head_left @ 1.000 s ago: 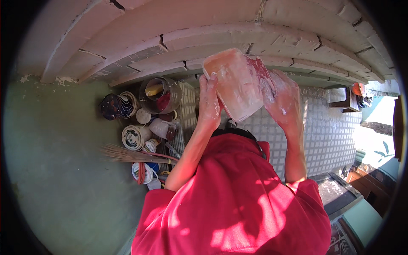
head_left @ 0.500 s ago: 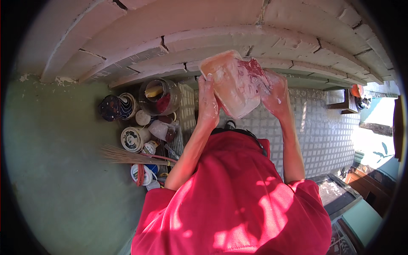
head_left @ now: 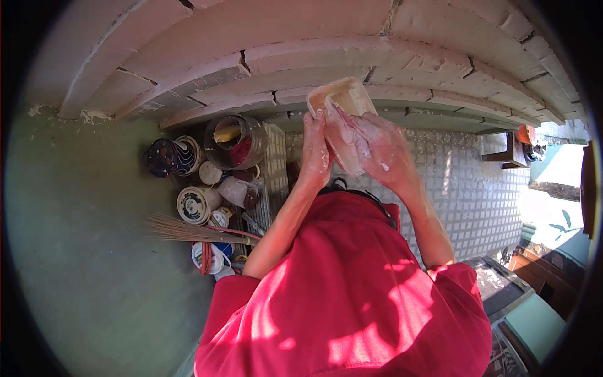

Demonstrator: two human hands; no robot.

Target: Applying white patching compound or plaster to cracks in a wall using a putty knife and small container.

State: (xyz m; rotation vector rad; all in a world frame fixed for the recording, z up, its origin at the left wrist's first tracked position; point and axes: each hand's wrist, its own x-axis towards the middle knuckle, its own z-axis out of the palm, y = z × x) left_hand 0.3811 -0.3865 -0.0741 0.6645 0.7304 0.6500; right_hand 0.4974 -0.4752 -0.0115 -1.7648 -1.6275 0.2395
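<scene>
In front of my chest, my left hand (head_left: 316, 149) grips the left side of a shallow rectangular plastic tub (head_left: 321, 94), its thumb on the rim. The tub is tilted, and whitish paste coats its inside. My right hand (head_left: 388, 154), streaked with the same paste, is closed on a red flat scraper (head_left: 343, 118). The scraper lies over the inside of the tub, its face smeared white and its grip mostly hidden by my fingers.
Left of me stand a large clear container (head_left: 235, 141), a lidded white bucket (head_left: 195, 205) and several smaller tubs. A stick broom (head_left: 188, 227) lies across them. The cracked, ridged pinkish wall (head_left: 301, 53) rises ahead. Patterned tiles (head_left: 465, 188) cover the floor to the right.
My right hand has moved left with the scraper, from the tub's right edge to over its inside. The scraper has turned more edge-on, and the tub has tilted.
</scene>
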